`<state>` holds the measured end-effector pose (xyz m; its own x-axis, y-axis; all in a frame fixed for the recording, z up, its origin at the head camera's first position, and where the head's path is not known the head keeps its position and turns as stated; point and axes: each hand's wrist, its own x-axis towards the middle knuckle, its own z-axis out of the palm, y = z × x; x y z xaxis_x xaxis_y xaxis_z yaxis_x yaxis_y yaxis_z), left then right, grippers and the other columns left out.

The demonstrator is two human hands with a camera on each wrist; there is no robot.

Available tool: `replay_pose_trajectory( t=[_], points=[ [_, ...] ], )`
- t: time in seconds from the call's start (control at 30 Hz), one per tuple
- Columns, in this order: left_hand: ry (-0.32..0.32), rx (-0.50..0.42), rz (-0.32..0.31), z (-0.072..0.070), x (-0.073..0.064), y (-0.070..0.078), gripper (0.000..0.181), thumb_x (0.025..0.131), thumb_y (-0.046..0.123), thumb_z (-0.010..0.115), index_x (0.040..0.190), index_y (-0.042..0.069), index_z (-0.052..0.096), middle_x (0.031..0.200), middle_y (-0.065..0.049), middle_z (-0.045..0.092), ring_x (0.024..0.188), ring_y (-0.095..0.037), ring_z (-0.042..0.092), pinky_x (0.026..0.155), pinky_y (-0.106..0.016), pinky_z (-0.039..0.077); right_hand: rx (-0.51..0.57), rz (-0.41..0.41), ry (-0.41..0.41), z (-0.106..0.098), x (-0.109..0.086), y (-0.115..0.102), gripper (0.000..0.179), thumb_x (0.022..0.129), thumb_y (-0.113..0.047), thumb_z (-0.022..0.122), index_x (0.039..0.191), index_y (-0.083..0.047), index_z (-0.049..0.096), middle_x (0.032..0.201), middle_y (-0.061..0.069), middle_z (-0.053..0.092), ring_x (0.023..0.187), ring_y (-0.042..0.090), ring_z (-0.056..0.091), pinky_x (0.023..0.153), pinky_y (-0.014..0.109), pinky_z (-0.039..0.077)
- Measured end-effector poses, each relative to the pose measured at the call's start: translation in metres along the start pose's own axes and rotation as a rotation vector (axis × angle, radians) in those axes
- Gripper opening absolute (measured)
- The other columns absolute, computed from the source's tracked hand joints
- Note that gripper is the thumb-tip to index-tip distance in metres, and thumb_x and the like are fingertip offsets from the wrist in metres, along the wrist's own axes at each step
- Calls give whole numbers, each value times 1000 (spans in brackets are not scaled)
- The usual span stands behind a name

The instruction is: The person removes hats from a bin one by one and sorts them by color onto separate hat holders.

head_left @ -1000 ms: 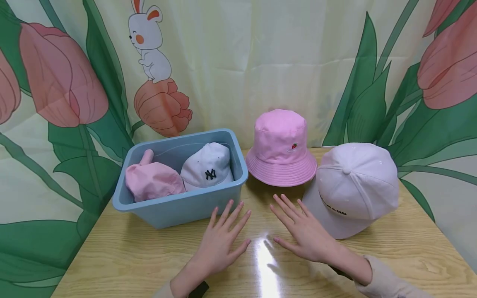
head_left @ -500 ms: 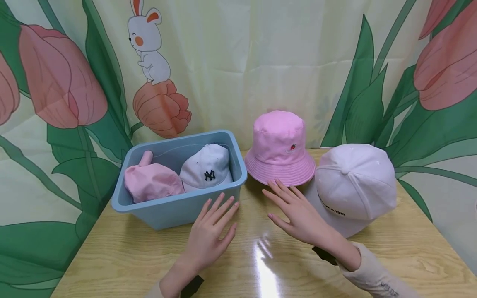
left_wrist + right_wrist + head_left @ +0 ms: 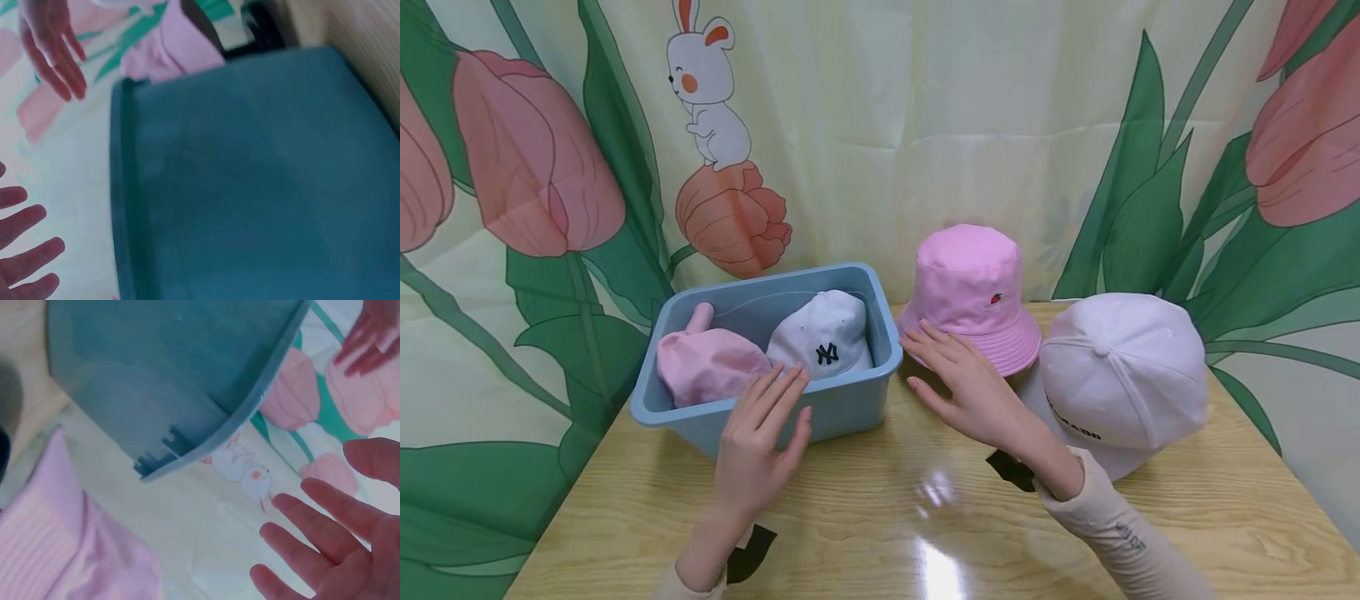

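Observation:
A blue plastic bin stands on the table, holding a pink cloth cap and a white baseball cap with a black NY logo. My left hand is over the bin's front side, fingers extended and overlapping its rim in the head view. To the right of the bin sits a pink bucket hat with a small strawberry patch. My right hand is in front of it, straight fingers overlapping its brim. Neither hand holds anything; the right wrist view shows spread right fingers.
A larger white baseball cap with dark lettering lies on the table, right of the bucket hat and beside my right forearm. Behind the table hangs a curtain printed with tulips and a rabbit.
My left hand has moved left and up to the bin's front rim. The right hand has moved left and forward to the bucket hat's brim. The hats and bin have stayed put.

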<state>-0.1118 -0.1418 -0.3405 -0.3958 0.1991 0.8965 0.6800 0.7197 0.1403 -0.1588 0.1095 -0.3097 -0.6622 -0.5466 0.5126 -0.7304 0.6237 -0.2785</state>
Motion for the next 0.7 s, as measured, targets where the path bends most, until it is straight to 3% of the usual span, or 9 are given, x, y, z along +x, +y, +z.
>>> replay_pose_trajectory(
  t=[0.1,0.27,0.43,0.57,0.7],
  points=[
    [-7,37,-18,-5,-1,-11,36,92,26,44,110,1,62,111,-15,63,109,-32,53,107,-30,28,16,-13,5,0,16,1,42,85,-21,57,124,-8,52,129,8,52,128,25,39,105,42,29],
    [-24,115,-59,-9,-11,-28,39,92,27,42,108,-1,62,109,-17,63,104,-36,53,94,-45,37,0,-55,-24,2,48,3,40,85,-21,57,122,-7,54,126,11,54,124,25,44,103,41,33],
    [-97,204,-127,-10,-27,-39,48,94,35,34,110,-1,61,111,-18,61,107,-36,50,91,-54,33,-35,-90,-79,6,80,6,39,84,-21,58,120,-7,55,122,11,57,118,24,50,98,37,39],
    [-150,262,-155,-9,-38,-46,52,95,40,29,113,0,59,114,-18,59,111,-37,47,96,-59,27,-80,-72,-211,8,110,8,39,85,-23,57,121,-9,54,122,6,57,114,21,53,95,35,42],
    [-148,289,-137,-6,-46,-50,51,94,39,30,112,1,59,114,-18,59,111,-37,46,97,-62,22,-119,-67,-382,13,144,14,38,86,-23,55,122,-10,54,121,6,58,112,21,53,94,35,42]
  ],
)
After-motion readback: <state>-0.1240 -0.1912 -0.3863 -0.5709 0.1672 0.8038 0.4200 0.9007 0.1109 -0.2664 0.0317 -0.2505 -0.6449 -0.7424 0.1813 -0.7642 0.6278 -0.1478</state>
